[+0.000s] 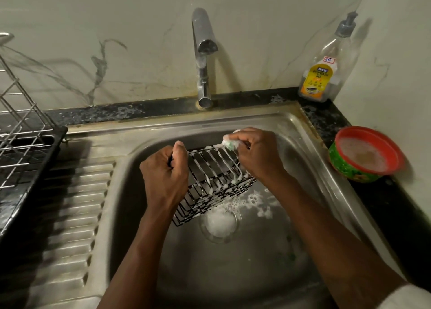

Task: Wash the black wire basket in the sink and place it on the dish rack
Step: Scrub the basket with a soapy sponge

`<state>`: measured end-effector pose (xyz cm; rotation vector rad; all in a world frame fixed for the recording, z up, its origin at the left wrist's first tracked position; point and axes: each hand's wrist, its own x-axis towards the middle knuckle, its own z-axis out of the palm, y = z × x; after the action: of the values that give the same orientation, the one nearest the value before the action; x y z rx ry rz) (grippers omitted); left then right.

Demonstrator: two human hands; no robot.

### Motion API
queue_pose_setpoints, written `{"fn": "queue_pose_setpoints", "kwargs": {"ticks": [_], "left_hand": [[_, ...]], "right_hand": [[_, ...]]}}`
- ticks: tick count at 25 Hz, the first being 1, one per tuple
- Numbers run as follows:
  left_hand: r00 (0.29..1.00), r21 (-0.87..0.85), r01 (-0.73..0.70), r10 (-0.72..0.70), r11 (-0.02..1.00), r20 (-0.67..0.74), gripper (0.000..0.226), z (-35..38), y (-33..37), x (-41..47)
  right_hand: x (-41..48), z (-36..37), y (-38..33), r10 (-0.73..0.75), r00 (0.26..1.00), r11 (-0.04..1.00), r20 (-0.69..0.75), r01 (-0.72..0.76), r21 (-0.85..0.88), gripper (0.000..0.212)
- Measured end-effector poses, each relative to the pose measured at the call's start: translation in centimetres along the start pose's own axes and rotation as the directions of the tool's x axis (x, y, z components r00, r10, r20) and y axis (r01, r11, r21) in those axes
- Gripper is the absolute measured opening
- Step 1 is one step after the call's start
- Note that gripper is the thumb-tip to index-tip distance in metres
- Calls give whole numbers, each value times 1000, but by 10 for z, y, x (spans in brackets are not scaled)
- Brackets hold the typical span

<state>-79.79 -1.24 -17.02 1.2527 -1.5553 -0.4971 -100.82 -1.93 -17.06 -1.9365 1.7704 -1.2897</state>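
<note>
The steel sink (303, 131) holds the work, with the dish rack (28, 145) on the counter to its left. The black wire basket (210, 182) is held tilted over the basin, above the drain, its wires coated in white foam. It looks light and stiff, but the soap likely makes it slippery, so fingers wrapped round the rim wire seem safer than a pinch. The left hand (165, 175) is curled round the basket's left edge. The right hand (256, 154) pinches a small soapy scrub pad (229, 144) against the far rim.
</note>
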Motion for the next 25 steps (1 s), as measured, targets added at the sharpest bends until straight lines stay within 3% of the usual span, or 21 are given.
{"fn": "queue_pose_setpoints", "kwargs": {"ticks": [5, 11, 17, 22, 25], "left_hand": [[999, 51, -31, 32, 998, -16, 54, 1, 3, 1], [1000, 34, 1, 0, 999, -12, 55, 1, 4, 0], [1000, 63, -24, 25, 998, -17, 54, 2, 1, 2], [1000, 34, -23, 24, 999, -4, 54, 2, -2, 2], [1000, 29, -14, 14, 999, 1, 55, 1, -3, 3]], "right_hand": [[-52, -33, 8, -6, 998, 1000, 66, 7, -19, 23], [-3, -10, 12, -12, 999, 995, -48, 7, -103, 34], [-54, -40, 19, 188, 982, 975, 32, -182, -128, 25], [3, -8, 14, 98, 992, 983, -83, -110, -149, 27], [-6, -12, 19, 147, 987, 976, -61, -154, -151, 27]]}}
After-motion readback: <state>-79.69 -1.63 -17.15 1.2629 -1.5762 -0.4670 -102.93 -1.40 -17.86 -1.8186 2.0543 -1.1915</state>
